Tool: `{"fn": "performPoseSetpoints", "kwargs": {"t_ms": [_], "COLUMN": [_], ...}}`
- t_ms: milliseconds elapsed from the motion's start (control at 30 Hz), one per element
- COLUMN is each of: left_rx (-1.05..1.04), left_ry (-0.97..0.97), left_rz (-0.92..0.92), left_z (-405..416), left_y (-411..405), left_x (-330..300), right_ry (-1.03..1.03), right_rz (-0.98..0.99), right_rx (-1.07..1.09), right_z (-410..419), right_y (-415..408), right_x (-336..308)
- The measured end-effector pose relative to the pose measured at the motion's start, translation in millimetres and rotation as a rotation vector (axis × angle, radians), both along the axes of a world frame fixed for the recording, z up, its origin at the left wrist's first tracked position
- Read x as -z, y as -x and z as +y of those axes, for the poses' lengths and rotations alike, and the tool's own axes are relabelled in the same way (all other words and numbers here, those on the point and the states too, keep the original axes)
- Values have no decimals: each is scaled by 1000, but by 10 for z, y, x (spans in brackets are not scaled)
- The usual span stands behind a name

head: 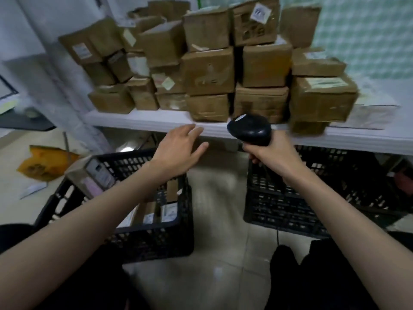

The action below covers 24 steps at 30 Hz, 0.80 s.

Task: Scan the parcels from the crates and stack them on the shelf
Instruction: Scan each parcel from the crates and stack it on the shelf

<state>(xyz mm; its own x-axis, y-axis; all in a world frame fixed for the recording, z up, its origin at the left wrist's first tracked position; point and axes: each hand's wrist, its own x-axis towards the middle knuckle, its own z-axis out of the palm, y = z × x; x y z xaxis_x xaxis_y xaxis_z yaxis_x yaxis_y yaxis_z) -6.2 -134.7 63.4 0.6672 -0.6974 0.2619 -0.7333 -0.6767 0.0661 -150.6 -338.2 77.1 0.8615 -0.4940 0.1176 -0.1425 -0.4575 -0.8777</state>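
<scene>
Here left hand point(181, 148) outstretched near shelf point(143, 120), fingers spread, empty; right hand point(271, 153) fingers wrapped round scanner point(249, 129)

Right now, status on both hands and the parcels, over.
Left hand open, empty, above left black plastic crate. Right hand grips black handheld scanner. Brown cardboard parcels stacked on white shelf. Nothing blocking.

The lighting is dim and cool, flat overall. A pale glare patch sits on the floor tiles point(215, 270) at lower centre, another under the shelf point(143, 118) left of centre. Motion blur smears the stacked parcels point(209, 71), worst at right. Wide-angle distortion bends the frame's edges; the lower corners fall into shadow.
</scene>
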Motion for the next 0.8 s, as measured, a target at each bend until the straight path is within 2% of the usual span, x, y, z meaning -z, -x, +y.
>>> {"fn": "performPoseSetpoints", "kwargs": {"t_ms": [100,333,500,800], "left_rx": [-160,-451,-598,-784], "left_ry": [-92,-225,-220,-164], "left_rz": [76,245,285,261], "left_z": [656,1770,2295,2885], "left_y": [-314,-785,-1145,-2313], "left_x": [377,1128,1332,1481], "right_ry": [126,211,209,43], "right_rz": [130,293,283,275], "right_rx": [-160,-393,-469,-503], "right_z": [390,1122,1596,2155], "right_y": [-314,-1059,-1562,-2256], "right_x": [177,547,676,909]}}
